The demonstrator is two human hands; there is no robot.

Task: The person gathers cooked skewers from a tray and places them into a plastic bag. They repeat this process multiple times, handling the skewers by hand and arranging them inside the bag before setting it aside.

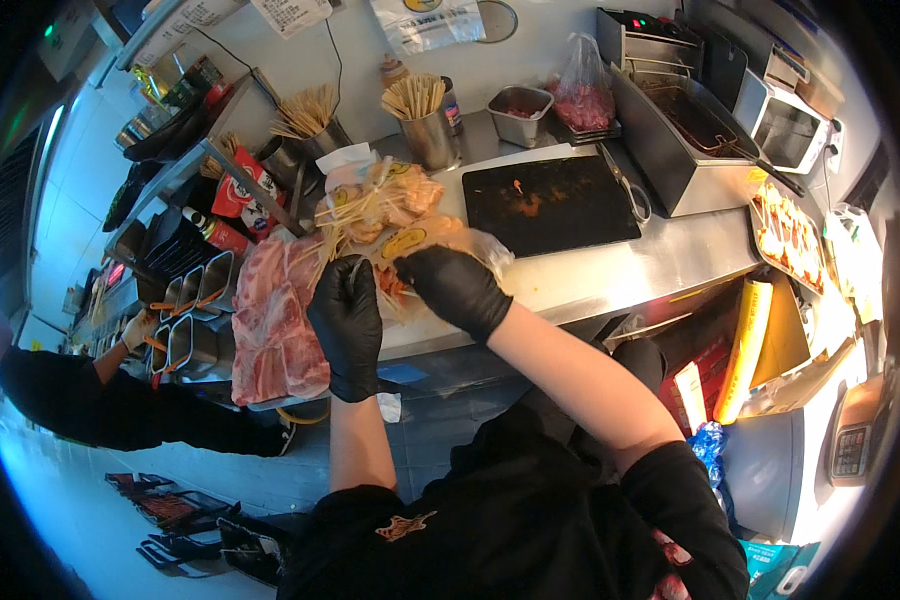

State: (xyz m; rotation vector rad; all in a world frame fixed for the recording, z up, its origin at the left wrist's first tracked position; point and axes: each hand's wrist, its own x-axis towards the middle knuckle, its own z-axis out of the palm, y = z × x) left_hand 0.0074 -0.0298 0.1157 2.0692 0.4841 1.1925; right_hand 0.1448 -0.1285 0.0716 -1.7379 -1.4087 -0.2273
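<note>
My left hand (347, 330), in a black glove, is curled with the thumb against the fingers. Something small and thin may show at its top, but I cannot tell what it is. My right hand (459, 291), gloved too, bends over small orange-red meat pieces (388, 283); its fingertips are partly hidden. Just beyond it lies a clear plastic bag of pale meat (442, 229). Loose bamboo skewers (337, 225) are strewn across another bagged meat pack (412, 187). Left of my left hand is a large slab of raw pink meat (274, 322).
A black cutting board (551, 202) bears scissors (626, 184) at its right edge. Behind stand a steel cup of skewers (424, 124) and a steel meat container (520, 112). A deep fryer (690, 142) and a tray of skewered food (787, 236) stand right. A co-worker (82, 397) is at left.
</note>
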